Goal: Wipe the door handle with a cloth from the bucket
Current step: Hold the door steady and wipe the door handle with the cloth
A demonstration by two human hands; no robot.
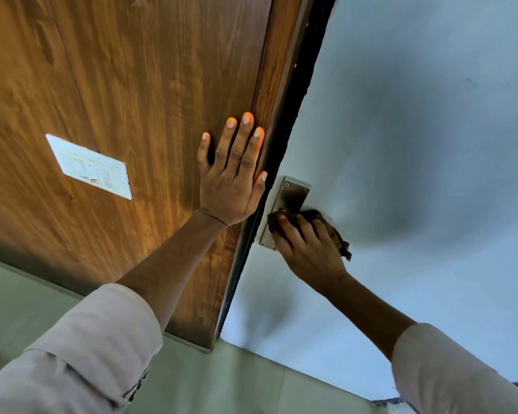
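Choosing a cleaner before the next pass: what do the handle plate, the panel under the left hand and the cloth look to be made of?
Handle plate: likely brushed metal, dull grey sheen, visible screw heads. Panel: wood or wood-look laminate, streaky brown grain, slight gloss. Cloth: dark, soft fabric, bunched with a frayed corner.

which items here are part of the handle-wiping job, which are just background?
In the job:
right hand
cloth
door handle plate
left hand, flat on the wood panel

Background:
switch plate
pale door face
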